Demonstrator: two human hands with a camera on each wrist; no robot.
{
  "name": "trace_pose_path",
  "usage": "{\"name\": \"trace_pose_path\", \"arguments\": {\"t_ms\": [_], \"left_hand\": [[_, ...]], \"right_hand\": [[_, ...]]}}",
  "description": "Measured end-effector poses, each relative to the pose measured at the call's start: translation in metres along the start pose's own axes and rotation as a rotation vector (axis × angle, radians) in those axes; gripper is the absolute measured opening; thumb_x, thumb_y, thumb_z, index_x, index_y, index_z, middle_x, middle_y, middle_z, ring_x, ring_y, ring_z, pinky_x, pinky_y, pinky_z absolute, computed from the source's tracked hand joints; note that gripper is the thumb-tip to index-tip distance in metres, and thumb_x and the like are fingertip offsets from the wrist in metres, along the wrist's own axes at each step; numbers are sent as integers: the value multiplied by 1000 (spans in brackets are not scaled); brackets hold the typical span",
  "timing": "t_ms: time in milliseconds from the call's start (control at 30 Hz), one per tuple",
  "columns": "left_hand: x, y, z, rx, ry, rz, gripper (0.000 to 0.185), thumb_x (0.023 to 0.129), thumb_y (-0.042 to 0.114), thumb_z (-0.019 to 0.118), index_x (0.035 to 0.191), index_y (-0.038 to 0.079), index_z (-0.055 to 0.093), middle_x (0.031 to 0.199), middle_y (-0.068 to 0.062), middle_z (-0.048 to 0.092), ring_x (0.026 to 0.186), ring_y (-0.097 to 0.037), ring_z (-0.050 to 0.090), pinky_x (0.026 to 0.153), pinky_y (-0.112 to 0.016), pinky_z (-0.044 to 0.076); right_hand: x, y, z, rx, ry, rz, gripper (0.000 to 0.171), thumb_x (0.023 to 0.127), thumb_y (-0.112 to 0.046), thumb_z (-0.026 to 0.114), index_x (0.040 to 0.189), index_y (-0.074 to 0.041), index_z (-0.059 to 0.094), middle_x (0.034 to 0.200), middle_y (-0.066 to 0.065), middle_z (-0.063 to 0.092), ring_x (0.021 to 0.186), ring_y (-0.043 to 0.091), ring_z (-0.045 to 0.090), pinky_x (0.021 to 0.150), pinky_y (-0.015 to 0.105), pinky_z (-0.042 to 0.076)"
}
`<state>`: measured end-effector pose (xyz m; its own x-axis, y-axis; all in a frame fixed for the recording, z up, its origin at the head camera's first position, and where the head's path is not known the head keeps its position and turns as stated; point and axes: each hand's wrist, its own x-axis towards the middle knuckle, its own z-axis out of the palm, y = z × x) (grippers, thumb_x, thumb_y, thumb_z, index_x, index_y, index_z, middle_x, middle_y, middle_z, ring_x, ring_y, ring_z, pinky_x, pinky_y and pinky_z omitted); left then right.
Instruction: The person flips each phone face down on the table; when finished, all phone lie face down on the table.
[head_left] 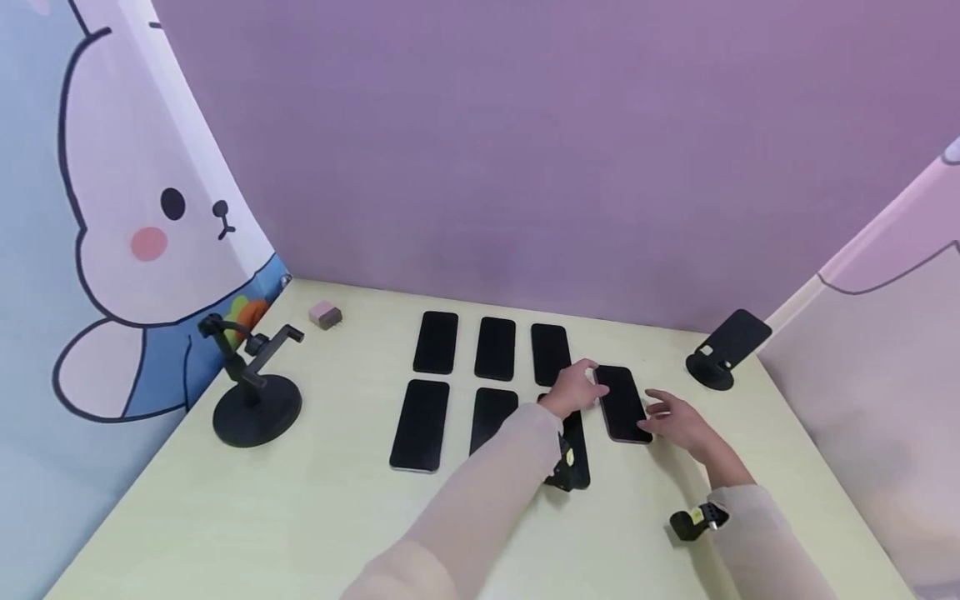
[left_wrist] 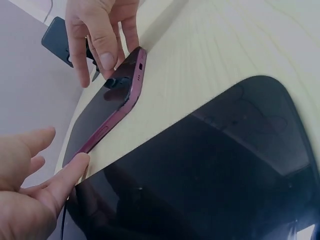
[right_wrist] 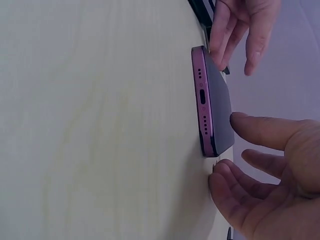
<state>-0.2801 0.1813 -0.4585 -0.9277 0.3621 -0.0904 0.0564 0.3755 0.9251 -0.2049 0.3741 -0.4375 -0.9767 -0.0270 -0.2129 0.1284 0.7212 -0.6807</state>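
A dark phone with a magenta frame (head_left: 622, 404) lies screen up on the pale table (head_left: 225, 517), to the right of two rows of black phones. My left hand (head_left: 573, 387) reaches over those rows, and its straight index finger touches the phone's far left edge (left_wrist: 75, 165). My right hand (head_left: 678, 421) is at the phone's near right corner, fingers spread and relaxed. In the right wrist view the phone's port end (right_wrist: 202, 100) faces the camera, with my right thumb (right_wrist: 250, 127) at its corner. Neither hand curls round the phone (left_wrist: 100, 115).
Several black phones (head_left: 457, 375) lie in two rows left of the hands; one fills the left wrist view (left_wrist: 210, 170). A black stand (head_left: 255, 392) is at the left and another (head_left: 723, 350) at the back right. A small pink block (head_left: 325, 314) sits near the back wall.
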Motion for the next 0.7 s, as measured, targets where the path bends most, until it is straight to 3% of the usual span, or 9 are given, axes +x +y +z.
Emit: {"name": "trace_pose_path", "arguments": {"t_ms": [233, 300, 400, 467, 533, 700], "left_hand": [[8, -1, 10, 148, 45, 22, 43, 84, 11, 76, 124, 7, 62, 71, 1, 60, 68, -11, 60, 72, -20, 48], [21, -14, 19, 177, 77, 62, 43, 81, 12, 78, 121, 7, 65, 69, 3, 61, 67, -9, 61, 71, -19, 48], [25, -18, 23, 214, 110, 70, 42, 77, 11, 81, 117, 7, 69, 84, 3, 68, 83, -9, 63, 75, -19, 48], [23, -16, 25, 243, 129, 73, 41, 75, 12, 82, 114, 8, 71, 96, 2, 70, 96, -11, 62, 80, -18, 47], [12, -4, 22, 276, 128, 47, 41, 74, 12, 84, 113, 9, 73, 105, 1, 70, 105, -13, 60, 85, -17, 45], [6, 0, 26, 322, 170, 37, 39, 72, 13, 86, 109, 11, 75, 105, 1, 71, 107, -14, 60, 85, -15, 43]], "right_hand": [[4, 6, -2, 120, -24, -28, 65, 88, -1, 67, 140, 18, 31, 124, 37, 49, 109, 41, 54, 83, 40, 50], [7, 8, -1, 154, -31, -22, 65, 88, 2, 67, 140, 18, 32, 124, 35, 49, 108, 37, 55, 82, 36, 50], [11, 10, 0, 179, -38, -4, 64, 87, 4, 67, 140, 19, 32, 123, 34, 51, 105, 33, 56, 81, 33, 51], [12, 11, 0, 192, -41, 5, 64, 87, 7, 66, 139, 19, 32, 123, 34, 52, 103, 29, 58, 80, 31, 51], [13, 11, 0, 207, -42, 6, 64, 85, 9, 66, 139, 20, 33, 122, 34, 53, 100, 26, 59, 78, 29, 52], [15, 12, -1, 221, -34, -20, 63, 81, 15, 65, 136, 22, 35, 116, 32, 58, 94, 21, 61, 74, 27, 52]]}}
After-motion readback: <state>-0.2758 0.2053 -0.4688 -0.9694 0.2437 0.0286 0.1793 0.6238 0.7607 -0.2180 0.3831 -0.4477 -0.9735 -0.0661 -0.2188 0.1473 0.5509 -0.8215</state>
